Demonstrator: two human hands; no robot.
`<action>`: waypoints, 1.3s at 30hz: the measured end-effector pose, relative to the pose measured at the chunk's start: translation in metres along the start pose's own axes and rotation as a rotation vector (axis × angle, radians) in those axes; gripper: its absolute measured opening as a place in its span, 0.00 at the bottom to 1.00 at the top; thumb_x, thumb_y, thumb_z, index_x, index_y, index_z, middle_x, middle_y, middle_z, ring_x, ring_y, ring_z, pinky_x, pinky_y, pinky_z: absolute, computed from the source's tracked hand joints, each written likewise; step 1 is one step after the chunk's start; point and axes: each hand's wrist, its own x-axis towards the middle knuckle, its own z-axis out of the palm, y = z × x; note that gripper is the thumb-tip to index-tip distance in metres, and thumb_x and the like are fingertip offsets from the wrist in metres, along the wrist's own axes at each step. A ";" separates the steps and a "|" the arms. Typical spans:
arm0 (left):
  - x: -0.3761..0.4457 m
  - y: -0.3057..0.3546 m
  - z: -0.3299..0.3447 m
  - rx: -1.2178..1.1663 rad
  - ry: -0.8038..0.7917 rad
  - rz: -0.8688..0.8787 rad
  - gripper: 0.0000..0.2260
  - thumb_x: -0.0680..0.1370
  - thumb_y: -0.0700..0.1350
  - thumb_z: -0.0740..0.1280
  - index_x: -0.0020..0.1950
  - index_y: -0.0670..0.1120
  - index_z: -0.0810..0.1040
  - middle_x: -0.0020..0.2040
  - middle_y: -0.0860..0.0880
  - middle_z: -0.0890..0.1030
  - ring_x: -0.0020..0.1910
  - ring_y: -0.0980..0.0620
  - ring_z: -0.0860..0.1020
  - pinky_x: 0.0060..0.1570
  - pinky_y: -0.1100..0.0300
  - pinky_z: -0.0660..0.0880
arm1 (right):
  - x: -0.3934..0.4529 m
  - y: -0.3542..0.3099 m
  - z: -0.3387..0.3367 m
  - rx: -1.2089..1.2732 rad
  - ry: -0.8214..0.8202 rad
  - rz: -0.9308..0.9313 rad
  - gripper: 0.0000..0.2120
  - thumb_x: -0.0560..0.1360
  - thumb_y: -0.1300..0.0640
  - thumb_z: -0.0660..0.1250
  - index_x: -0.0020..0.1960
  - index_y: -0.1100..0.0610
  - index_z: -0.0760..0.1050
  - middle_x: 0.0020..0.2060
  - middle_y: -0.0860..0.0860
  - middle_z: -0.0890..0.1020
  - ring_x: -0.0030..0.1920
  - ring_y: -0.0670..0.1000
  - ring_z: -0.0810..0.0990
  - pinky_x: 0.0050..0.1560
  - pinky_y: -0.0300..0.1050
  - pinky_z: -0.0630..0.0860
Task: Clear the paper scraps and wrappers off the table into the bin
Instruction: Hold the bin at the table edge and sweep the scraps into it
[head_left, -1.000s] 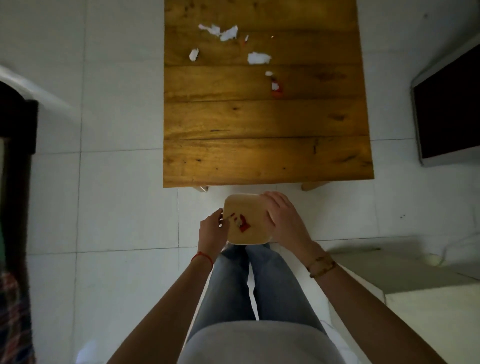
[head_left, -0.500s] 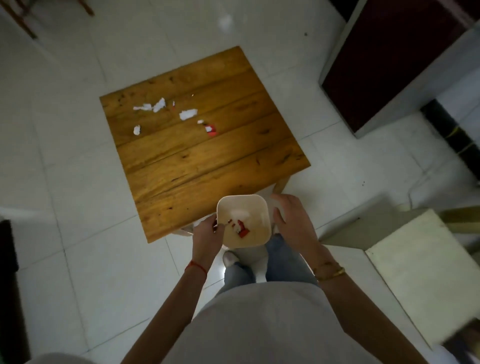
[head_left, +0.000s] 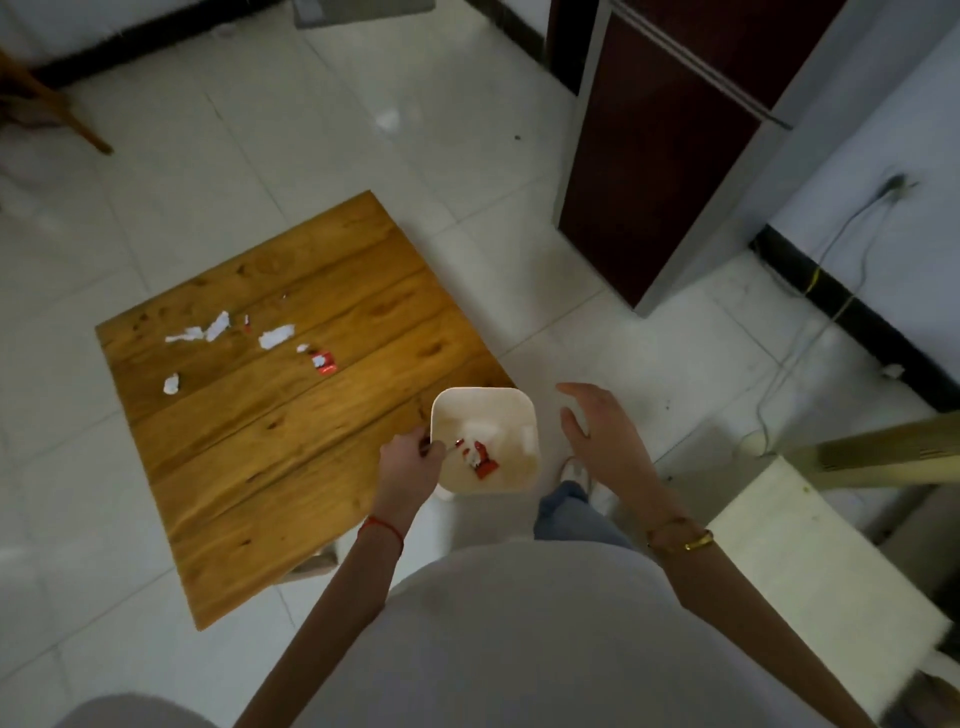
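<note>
Left hand was pinched onto the near rim of the bin, carrying it alone, and my right hand hung open just off the bin's right side, touching nothing. Half a second before, that right hand was right against the bin's side and a second before it was wrapped round it, so I'd basically let go and gone one-handed. I'd guess that freed the right hand for picking stuff up.

Inside the bin, just past my left fingertips, sat a red wrapper and some white scraps, so part of the job was done already. Still left on the table, up and to the left of my grip and well apart from it, were several white paper scraps and one red wrapper piece.

Other difference: the table had been square in front of me a second before, and by then it sat off to my left at an angle, with a dark cabinet ahead on the right.
</note>
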 end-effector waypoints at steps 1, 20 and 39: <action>0.007 0.017 0.006 -0.014 -0.002 -0.011 0.08 0.74 0.41 0.62 0.43 0.39 0.79 0.34 0.45 0.79 0.34 0.45 0.77 0.29 0.59 0.69 | 0.013 0.010 -0.015 -0.008 -0.007 -0.020 0.18 0.80 0.55 0.58 0.69 0.57 0.69 0.66 0.54 0.74 0.66 0.54 0.70 0.66 0.50 0.68; 0.154 0.219 0.048 -0.097 0.218 -0.146 0.11 0.77 0.39 0.61 0.54 0.37 0.79 0.44 0.41 0.81 0.32 0.54 0.70 0.24 0.69 0.65 | 0.247 0.094 -0.152 -0.030 -0.126 -0.207 0.17 0.80 0.58 0.58 0.68 0.59 0.70 0.64 0.56 0.75 0.64 0.54 0.71 0.62 0.42 0.64; 0.381 0.246 -0.056 -0.374 0.519 -0.457 0.11 0.75 0.41 0.62 0.52 0.40 0.80 0.47 0.42 0.84 0.45 0.43 0.81 0.40 0.59 0.75 | 0.593 -0.058 -0.111 -0.097 -0.381 -0.672 0.16 0.79 0.60 0.60 0.66 0.61 0.72 0.61 0.57 0.77 0.64 0.54 0.72 0.63 0.42 0.65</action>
